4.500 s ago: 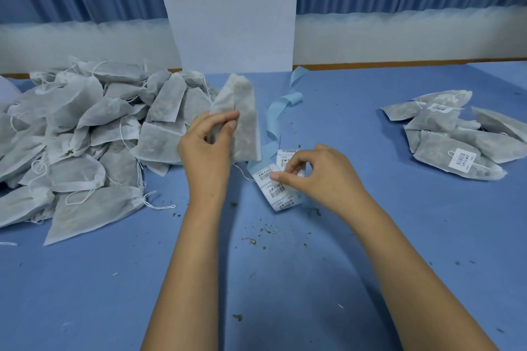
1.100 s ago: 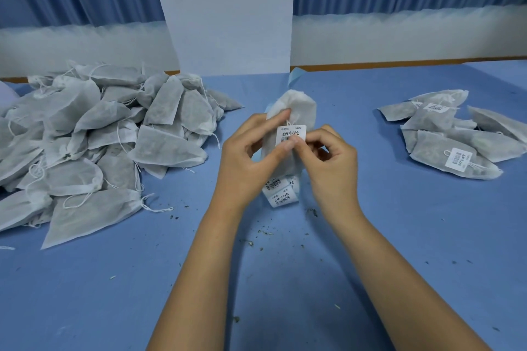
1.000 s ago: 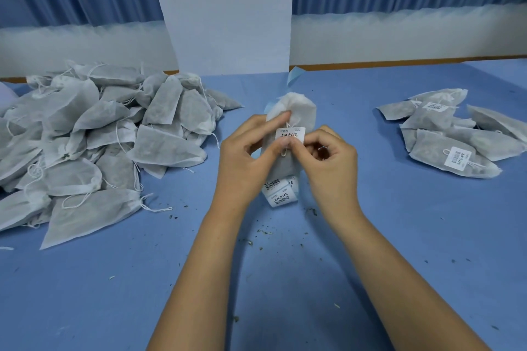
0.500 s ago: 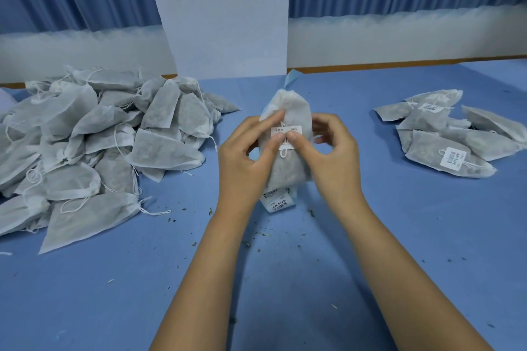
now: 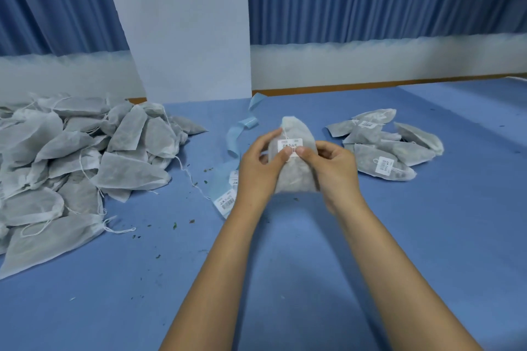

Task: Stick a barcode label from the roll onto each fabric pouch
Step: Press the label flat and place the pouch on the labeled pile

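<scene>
Straight ahead at 12 o'clock, above the table (image 5: 285, 279), your left hand (image 5: 256, 168) and right hand (image 5: 332, 168) both grasp the pouch (image 5: 296, 179). Your fingers curl round its edges and your thumbs meet on the label (image 5: 289, 145). That is the change: seconds ago your right hand was picking this label off the strip while the left held the pouch bare. Now the label sits high on the pouch face and you press it flat, so this pouch looks almost done. The strip (image 5: 225, 202) lies just left of your left hand, running toward 11 o'clock. Farther out, the labelled pile (image 5: 399, 151) waits at 2 o'clock. The large heap (image 5: 85, 165) at 9 o'clock suggests most of the job remains.
</scene>
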`<state>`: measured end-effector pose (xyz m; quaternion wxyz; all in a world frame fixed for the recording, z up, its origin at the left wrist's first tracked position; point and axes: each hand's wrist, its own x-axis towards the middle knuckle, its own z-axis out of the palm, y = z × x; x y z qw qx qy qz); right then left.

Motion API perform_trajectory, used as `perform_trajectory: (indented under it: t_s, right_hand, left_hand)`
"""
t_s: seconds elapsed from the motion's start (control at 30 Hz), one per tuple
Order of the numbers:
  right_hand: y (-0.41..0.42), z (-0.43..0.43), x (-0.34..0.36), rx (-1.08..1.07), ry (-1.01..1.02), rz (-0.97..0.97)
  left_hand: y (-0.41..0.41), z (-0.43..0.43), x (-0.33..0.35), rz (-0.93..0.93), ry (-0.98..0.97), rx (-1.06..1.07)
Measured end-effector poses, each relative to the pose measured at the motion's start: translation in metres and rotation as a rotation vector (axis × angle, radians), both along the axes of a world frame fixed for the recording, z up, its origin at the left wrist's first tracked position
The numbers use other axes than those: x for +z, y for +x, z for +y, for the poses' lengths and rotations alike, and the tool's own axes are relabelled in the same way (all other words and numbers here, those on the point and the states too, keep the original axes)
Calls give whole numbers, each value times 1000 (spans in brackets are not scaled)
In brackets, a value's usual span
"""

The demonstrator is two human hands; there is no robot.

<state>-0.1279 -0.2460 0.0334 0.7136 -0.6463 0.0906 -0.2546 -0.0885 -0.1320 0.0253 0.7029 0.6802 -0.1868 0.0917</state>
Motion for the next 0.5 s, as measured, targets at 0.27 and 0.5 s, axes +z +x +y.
perform_trajectory:
  t_s: [0.27,0.5]
  right_hand:
    - [-48,-82,-41,193,-202,471]
    - [-14,-131,-13,-9,346,66]
  left_hand:
    - [-13,-65,-26,131,276,-3]
    - [-33,-115,-10,408,57,-272]
